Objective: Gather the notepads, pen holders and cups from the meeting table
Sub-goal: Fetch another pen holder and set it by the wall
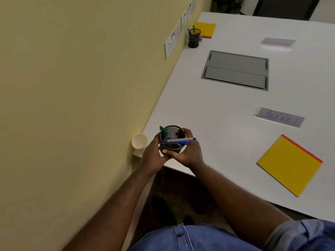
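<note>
A black mesh pen holder [172,134] with a green pen and blue pens sits between both my hands at the table's near left corner. My left hand [152,154] wraps its left side and my right hand [188,151] grips its right side and front. A white paper cup [139,141] stands just left of it by the wall. A yellow notepad [290,164] lies at the near right. A second pen holder [194,38] and a second yellow notepad [205,29] sit far along the wall.
The white table [226,109] has a grey cable hatch [235,70] in its middle. A paper label reading SOCKET [281,117] and another label [278,41] lie on it. A yellow wall with a socket plate [172,39] borders the left side.
</note>
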The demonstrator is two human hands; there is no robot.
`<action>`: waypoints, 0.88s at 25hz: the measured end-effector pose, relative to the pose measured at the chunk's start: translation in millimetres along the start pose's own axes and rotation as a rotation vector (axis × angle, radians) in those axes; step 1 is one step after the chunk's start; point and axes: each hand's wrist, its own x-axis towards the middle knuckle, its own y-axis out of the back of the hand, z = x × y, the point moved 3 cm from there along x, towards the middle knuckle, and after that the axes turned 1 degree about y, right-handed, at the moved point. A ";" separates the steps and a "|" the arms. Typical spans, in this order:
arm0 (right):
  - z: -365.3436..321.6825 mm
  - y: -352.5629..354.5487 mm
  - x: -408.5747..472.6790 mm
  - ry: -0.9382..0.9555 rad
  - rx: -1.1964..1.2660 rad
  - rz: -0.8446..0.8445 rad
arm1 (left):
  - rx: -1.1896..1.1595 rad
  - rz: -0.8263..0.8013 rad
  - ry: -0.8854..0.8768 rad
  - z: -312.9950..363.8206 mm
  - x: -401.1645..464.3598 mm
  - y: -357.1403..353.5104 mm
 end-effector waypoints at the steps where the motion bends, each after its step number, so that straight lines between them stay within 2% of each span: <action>1: 3.1 1.3 8.1 -0.009 -0.001 0.023 | 0.005 -0.028 -0.013 -0.4 12.7 0.1; 9: 21.8 6.0 70.5 -0.088 -0.046 0.168 | -0.027 -0.135 -0.077 -9.3 105.1 -6.2; 14: 42.1 8.2 114.5 -0.114 -0.047 0.171 | -0.027 -0.151 -0.076 -6.8 152.2 -12.7; 17: 57.2 8.1 140.7 -0.127 -0.034 0.166 | 0.021 -0.165 -0.051 -7.3 181.7 -14.0; 22: 89.2 9.8 187.5 -0.166 -0.022 0.150 | 0.229 -0.149 0.083 -25.7 235.5 -16.2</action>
